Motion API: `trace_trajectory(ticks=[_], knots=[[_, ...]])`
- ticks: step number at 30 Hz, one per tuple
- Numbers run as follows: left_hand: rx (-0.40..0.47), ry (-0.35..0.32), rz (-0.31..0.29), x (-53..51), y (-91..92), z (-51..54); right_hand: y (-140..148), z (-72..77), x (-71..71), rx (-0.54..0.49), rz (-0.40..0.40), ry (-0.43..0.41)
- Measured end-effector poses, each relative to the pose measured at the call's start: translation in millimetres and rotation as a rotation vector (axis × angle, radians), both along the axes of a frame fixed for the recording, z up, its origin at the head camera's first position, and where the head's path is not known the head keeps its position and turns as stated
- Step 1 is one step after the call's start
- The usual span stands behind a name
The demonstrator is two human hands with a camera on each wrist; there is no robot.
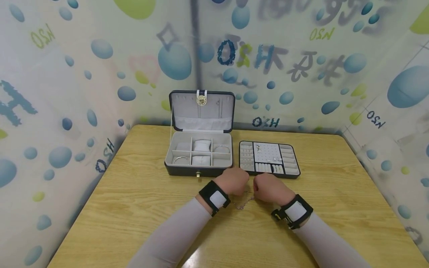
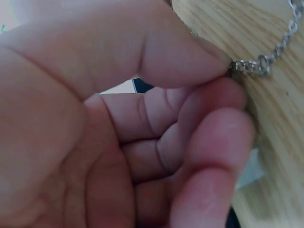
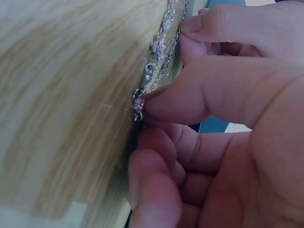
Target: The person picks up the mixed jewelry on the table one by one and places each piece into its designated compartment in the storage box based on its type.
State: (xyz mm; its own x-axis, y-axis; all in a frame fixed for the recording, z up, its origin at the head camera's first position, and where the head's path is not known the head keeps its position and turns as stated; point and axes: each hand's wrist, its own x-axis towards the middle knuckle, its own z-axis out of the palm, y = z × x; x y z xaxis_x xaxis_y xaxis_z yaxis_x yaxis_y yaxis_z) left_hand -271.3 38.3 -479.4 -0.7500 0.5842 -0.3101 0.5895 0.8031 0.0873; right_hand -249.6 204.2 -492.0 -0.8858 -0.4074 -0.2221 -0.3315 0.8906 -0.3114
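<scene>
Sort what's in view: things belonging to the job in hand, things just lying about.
Belonging to the job:
silver chain with pink stones
left grip and right grip, pinching it

Seemingly just lying about:
open jewelry box
white cushions and silver bangles inside it
jewelry tray beside it

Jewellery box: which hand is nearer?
Left: the left hand is by the front right corner of the box; the right hand is farther right, in front of the tray.

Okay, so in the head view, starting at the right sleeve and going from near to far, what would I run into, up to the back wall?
Right sleeve → right wristband → right hand → jewelry tray → patterned back wall.
</scene>
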Motion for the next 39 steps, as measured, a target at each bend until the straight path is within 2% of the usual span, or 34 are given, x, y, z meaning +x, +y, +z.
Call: trace_trajectory(ticks=[6, 11, 14, 18, 23, 26, 31, 35, 39], knots=[[-0.013, -0.005, -0.022, -0.4, -0.5, -4.4, 0.6, -1.3, -0.3, -0.003, 0.004, -0.014], [0.001, -0.011, -0.038, 1.0, -0.5, -2.5, 3.6, -1.1, -1.7, -0.044, 0.022, -0.022], [0.054, -0.044, -0.038, 1.0, -1.5, 0.7, 6.6, 1.6, -3.1, -0.085, 0.026, -0.024], [0.168, -0.106, -0.054, -2.1, -5.7, 5.3, 11.0, 5.8, -5.9, -0.133, 0.008, -0.035], [0.251, -0.123, -0.070, -7.0, -12.7, 12.1, 14.2, 9.4, -10.1, -0.181, 0.000, -0.041], [0.291, -0.110, -0.044, -10.3, -16.8, 16.3, 13.9, 12.1, -11.0, -0.214, -0.015, -0.023], [0.348, -0.090, 0.011, -14.1, -23.7, 25.0, 12.4, 16.9, -10.5, -0.286, -0.072, 0.056], [0.362, -0.088, 0.024, -13.7, -28.7, 34.7, 12.8, 21.3, -10.0, -0.351, -0.120, 0.113], [0.363, -0.069, 0.028, -13.5, -32.2, 40.0, 13.3, 24.7, -9.1, -0.383, -0.129, 0.139]])
